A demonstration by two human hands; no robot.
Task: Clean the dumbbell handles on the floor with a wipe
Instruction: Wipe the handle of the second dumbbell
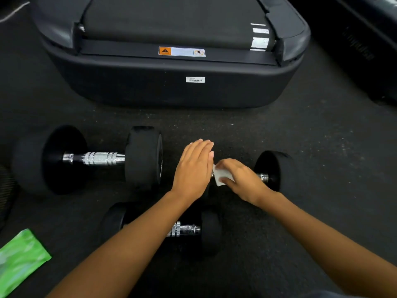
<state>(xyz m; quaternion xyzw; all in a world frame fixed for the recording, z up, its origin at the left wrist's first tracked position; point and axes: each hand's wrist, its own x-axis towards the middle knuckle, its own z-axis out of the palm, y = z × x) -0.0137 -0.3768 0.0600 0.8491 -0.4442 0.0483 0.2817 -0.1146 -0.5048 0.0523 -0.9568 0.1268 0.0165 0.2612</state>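
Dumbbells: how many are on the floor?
3: large dumbbell at left, right dumbbell under the wipe, near dumbbell partly behind a forearm. None seems hidden.

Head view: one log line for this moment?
step=wiping | right hand grips wipe on right dumbbell handle | left hand flat over its other end

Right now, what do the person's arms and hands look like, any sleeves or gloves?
Both bare. The left hand and right hand show no gloves, rings or watch; the left forearm and right forearm are uncovered, with no sleeve in view.
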